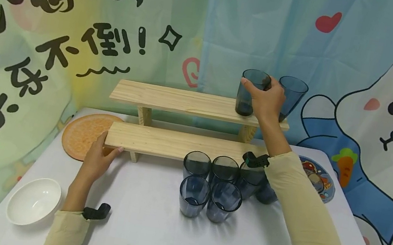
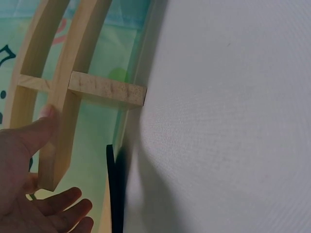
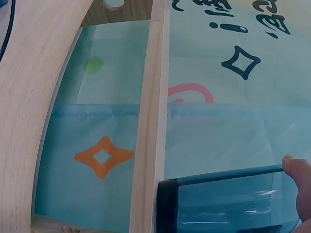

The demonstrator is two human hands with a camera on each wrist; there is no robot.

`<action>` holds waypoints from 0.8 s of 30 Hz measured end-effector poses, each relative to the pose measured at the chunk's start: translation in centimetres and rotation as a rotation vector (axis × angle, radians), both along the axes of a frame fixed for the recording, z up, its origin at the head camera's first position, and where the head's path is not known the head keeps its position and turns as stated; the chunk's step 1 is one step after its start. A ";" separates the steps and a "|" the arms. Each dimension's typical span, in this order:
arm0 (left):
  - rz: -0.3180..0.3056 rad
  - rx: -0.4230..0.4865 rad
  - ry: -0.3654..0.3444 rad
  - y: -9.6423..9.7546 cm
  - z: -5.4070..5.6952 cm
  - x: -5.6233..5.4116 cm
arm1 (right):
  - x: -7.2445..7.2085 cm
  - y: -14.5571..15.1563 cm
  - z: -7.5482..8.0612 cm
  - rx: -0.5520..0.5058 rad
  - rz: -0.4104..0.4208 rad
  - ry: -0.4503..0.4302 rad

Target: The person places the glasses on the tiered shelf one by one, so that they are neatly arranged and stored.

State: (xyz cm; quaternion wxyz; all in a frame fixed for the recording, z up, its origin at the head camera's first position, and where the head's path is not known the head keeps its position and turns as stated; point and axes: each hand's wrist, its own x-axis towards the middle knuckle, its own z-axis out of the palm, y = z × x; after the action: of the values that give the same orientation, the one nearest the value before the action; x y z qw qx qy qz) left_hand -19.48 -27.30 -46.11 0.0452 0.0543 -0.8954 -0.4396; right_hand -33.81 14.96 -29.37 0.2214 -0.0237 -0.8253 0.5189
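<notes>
My right hand (image 1: 269, 100) grips a dark blue glass tumbler (image 1: 244, 100) near its rim, upright at the right part of the upper wooden shelf. In the right wrist view, the base of this tumbler (image 3: 223, 206) meets the board, and a thumb shows by the rim. Another blue tumbler (image 1: 293, 91) stands to the right of it, partly behind the hand. At the left end of the lower step (image 1: 162, 142), my left hand (image 1: 97, 163) holds the board. In the left wrist view its thumb presses the front edge of the board (image 2: 68, 131), with other fingers spread below.
Several more blue tumblers (image 1: 193, 195) stand grouped on the white table (image 1: 140, 226) before the lower step, some partly under my right forearm. A round orange board (image 1: 81, 133) and a white bowl (image 1: 34, 201) lie left; a patterned plate (image 1: 325, 189) lies right. A printed curtain (image 1: 236, 25) hangs behind.
</notes>
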 end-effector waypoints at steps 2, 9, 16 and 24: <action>0.000 -0.002 -0.003 0.0 0.0 0.0 | 0.0 0.0 0.0 0.004 0.000 -0.007; 0.001 -0.004 -0.009 0.0 0.2 0.1 | 0.0 0.1 -0.4 0.027 0.014 -0.015; 0.001 -0.008 -0.012 0.1 0.2 0.1 | 0.5 0.3 -0.6 0.077 0.028 -0.053; -0.003 -0.011 -0.005 0.0 0.0 0.0 | 2.9 0.9 0.0 0.201 0.106 -0.133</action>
State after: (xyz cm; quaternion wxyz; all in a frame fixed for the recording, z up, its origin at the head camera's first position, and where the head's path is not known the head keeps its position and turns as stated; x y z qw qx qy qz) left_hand -19.46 -27.31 -46.11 0.0426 0.0541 -0.8981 -0.4345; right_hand -30.92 15.88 -29.38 0.1399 0.0079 -0.8862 0.4417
